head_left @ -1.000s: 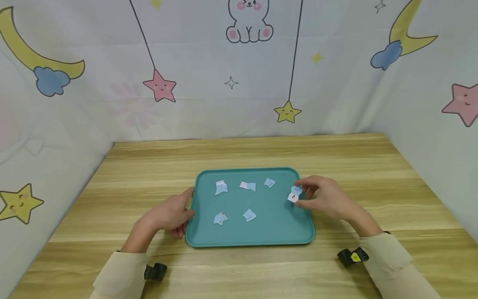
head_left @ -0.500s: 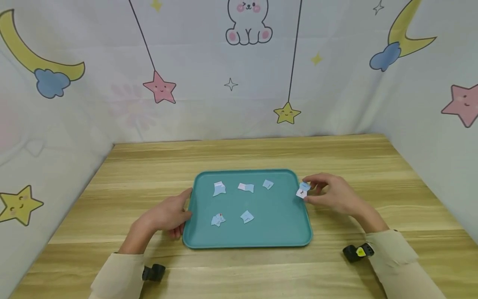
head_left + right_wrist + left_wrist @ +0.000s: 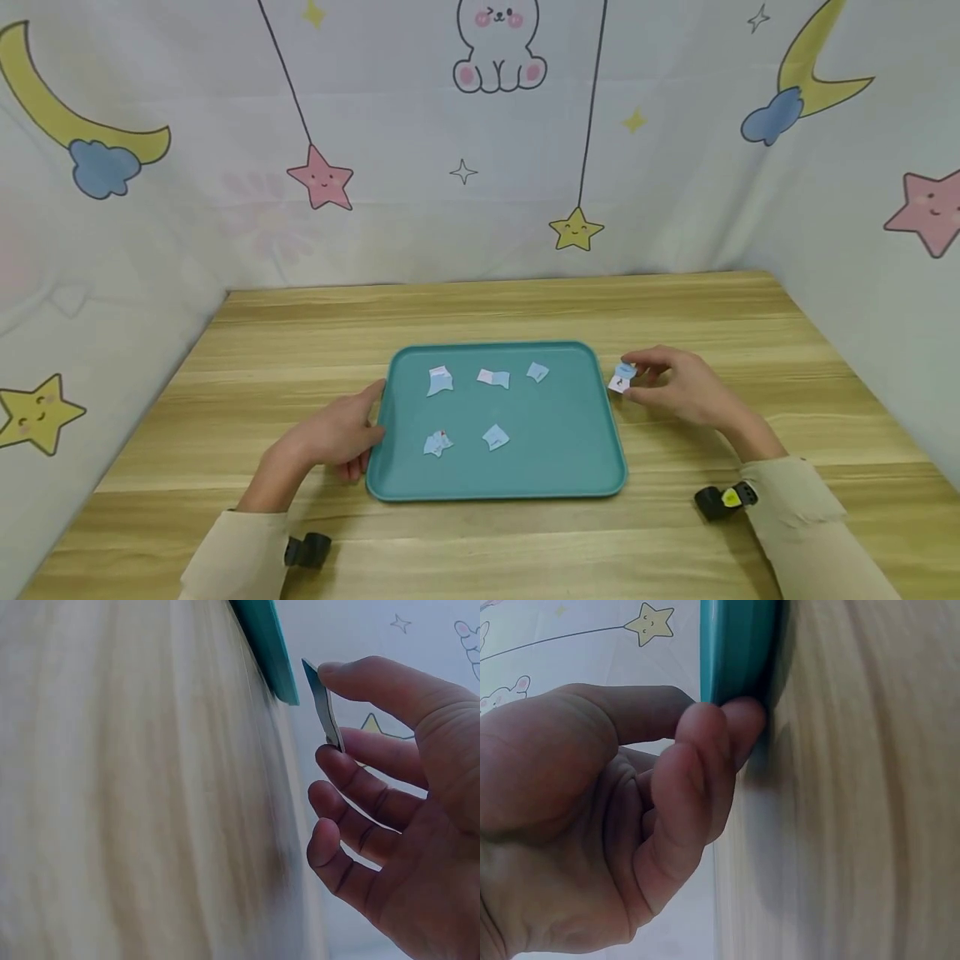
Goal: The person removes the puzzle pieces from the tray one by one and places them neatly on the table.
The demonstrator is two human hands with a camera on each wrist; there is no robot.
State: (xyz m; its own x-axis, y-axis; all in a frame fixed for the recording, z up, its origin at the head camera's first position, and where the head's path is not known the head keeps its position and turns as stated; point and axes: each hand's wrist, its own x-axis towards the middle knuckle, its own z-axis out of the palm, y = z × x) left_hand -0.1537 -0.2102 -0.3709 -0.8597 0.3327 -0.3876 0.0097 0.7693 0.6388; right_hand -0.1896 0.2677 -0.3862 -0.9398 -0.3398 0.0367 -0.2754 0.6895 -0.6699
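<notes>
A teal tray lies on the wooden table. Its left rim is gripped by my left hand; the left wrist view shows the thumb and curled fingers at the rim. Just beyond the tray's right rim, my right hand pinches a small light-blue and white puzzle piece between thumb and fingers. In the right wrist view this puzzle piece appears edge-on, above the table. More puzzle pieces lie apart on the tray: a white-and-blue one, a pink-and-blue one and several others.
The wooden table extends around the tray on all sides. A white cloth printed with stars and moons hangs behind it and along both sides. A black wrist camera sits on the left sleeve, another black camera on the right.
My right hand has carried the pinched puzzle piece rightward, from over the tray to past its right rim. The tray has shifted slightly left, with my left hand still at its rim.
</notes>
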